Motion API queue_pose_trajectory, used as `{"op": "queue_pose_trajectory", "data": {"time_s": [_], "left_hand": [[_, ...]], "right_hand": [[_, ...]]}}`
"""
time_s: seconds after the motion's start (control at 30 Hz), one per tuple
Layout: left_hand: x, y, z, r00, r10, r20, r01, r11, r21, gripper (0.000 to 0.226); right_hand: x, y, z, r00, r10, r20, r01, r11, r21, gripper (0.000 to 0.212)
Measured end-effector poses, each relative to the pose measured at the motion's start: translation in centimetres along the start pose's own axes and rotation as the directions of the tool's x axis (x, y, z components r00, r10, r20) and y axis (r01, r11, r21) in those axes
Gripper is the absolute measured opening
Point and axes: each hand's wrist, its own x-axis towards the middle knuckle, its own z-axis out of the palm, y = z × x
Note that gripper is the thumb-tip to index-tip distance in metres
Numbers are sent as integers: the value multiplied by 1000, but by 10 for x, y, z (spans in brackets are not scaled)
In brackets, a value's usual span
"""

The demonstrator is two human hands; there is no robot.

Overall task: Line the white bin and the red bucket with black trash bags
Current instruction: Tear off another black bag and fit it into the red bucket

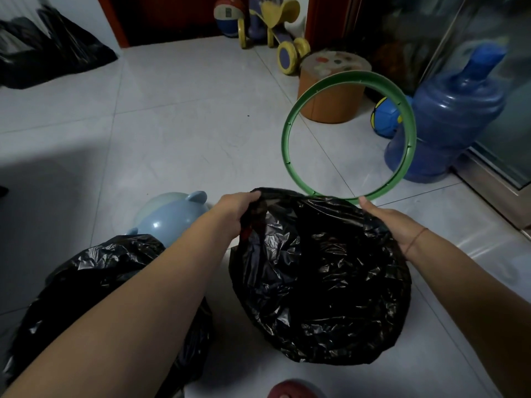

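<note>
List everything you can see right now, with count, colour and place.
black trash bags: three, black; one centre between the hands, one lower left under the left forearm, one top left by the wall
green ring: one, green, raised right of centre, lower edge at the right hand
eared container: one, light blue, floor behind the left forearm
round tub: one, orange, beyond the ring
water jug: one, blue, far right
balls: two; blue-yellow beside the jug, red-blue top centre
ride-on toy: one, yellow-purple, top centre
dark red thing: one, bottom edge, unidentifiable
left hand: grips the centre bag's left rim
right hand: holds the ring at the bag's right rim
</note>
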Motion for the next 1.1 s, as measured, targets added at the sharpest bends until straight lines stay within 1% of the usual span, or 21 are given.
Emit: {"op": "queue_pose_trajectory", "data": {"time_s": [0.03,0.07,0.1,0.13,0.17,0.2,0.27,0.3,0.37,0.43,0.47,0.53,0.6,0.67,0.7,0.77,0.83,0.9,0.97,1.1], "left_hand": [[-5,1,-2,994,-7,107,7,1000,4,25],[-10,1,-6,980,-22,199,13,999,46,36],[-13,0,-9,965,-32,262,2,994,114,48],[-15,-1,-12,954,-36,296,-18,984,178,55],[-16,-2,-15,950,-34,310,-41,972,231,53],[-17,-3,-16,953,-25,303,-57,964,261,46],[-17,-5,-20,964,-7,267,-61,967,246,29],[-16,-6,-22,966,5,258,-62,975,216,23],[-14,-9,-23,969,22,247,-59,988,141,11],[-10,-13,-22,977,4,214,-19,997,70,11],[-8,-16,-20,982,-13,190,5,999,46,14],[-6,-23,-13,991,-28,133,23,999,37,20],[-3,-29,-6,998,27,54,-31,997,73,21],[1,-35,-1,990,141,-25,-135,977,164,28],[3,-37,-1,978,204,-39,-189,950,248,31],[3,-38,-3,957,292,-9,-262,873,411,35],[4,-39,-4,952,303,40,-284,828,483,35],[2,-42,-5,957,283,69,-279,825,492,28],[2,-44,-8,961,267,72,-266,824,500,27],[3,-51,-13,968,241,77,-244,814,527,18]], "right_hand": [[-1,0,-1,1000,-3,0,3,1000,-2,80],[-2,0,-3,1000,-5,0,5,1000,-2,81],[-4,0,-4,1000,-6,1,6,1000,0,81],[-4,1,-5,1000,-11,0,11,1000,-2,81],[-5,1,-6,1000,-17,-2,17,1000,-10,81],[-5,1,-6,1000,-23,-2,23,1000,-16,81],[-5,0,-8,999,-32,23,32,999,-6,81],[-4,1,-9,998,-33,52,33,999,9,77],[-5,3,-10,991,-45,127,36,997,69,62],[-5,5,-10,985,-71,160,51,990,128,46],[-4,7,-10,985,-80,152,58,988,144,42],[-3,7,-8,989,-84,125,64,986,155,44],[-3,8,-4,994,-78,71,69,990,125,54],[-3,7,-2,997,-67,24,64,994,94,62],[-5,6,-1,998,-68,3,67,995,74,66],[-6,1,4,996,-63,-61,62,998,-4,71],[-4,1,7,994,-58,-98,49,995,-87,60],[1,8,9,992,-43,-116,26,989,-144,47],[5,12,14,988,-4,-156,-19,989,-144,44],[10,13,16,985,32,-172,-46,996,-80,46]]}}
